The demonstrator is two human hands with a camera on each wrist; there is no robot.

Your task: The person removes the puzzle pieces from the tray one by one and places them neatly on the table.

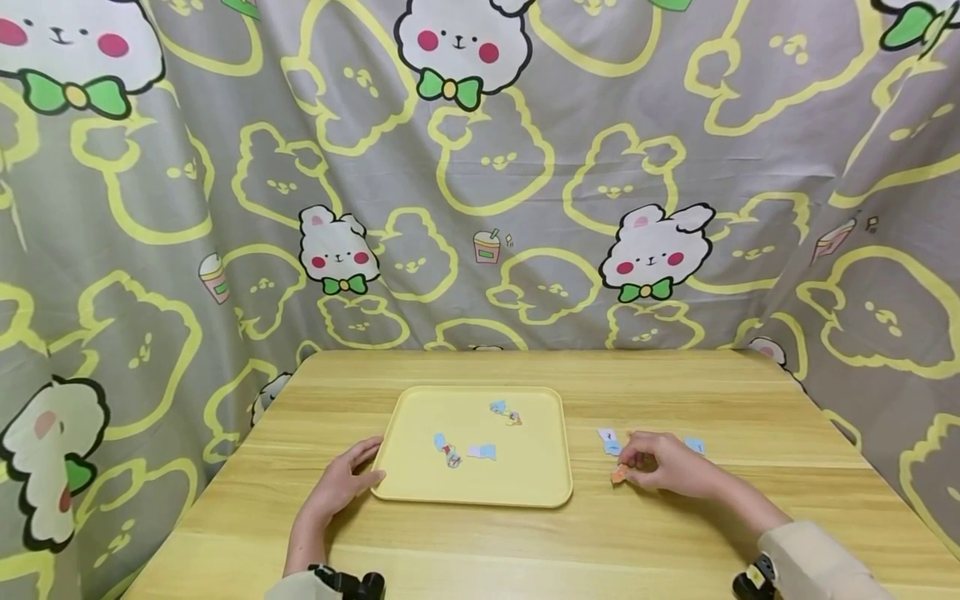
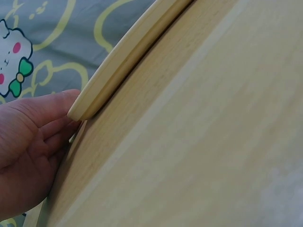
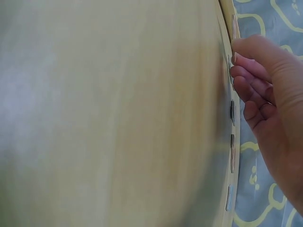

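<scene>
My right hand (image 1: 663, 462) pinches a small orange puzzle piece (image 1: 618, 474) between thumb and fingertips, just right of the yellow tray (image 1: 480, 493). From the right wrist view the held piece stands edge-on, a thin sliver at the fingertips. Beside that hand lies a white and blue piece (image 1: 609, 442), and a light blue piece (image 1: 694, 445) shows behind it. My left hand (image 1: 341, 479) holds the tray's left edge, its thumb at the rim (image 2: 90, 101) and the other fingers lower. Inside the tray are a pink and blue piece (image 1: 482, 452) and two clusters of printed pieces, one left (image 1: 447, 450) and one farther back (image 1: 506, 412).
The wooden table (image 1: 480, 550) runs back to a grey curtain (image 1: 525, 167) with yellow outlines and white cartoon animals, which also hangs at both sides. Several thin pieces (image 3: 232, 153) line the table under the right hand. Black wrist devices (image 1: 348, 582) sit at the sleeves.
</scene>
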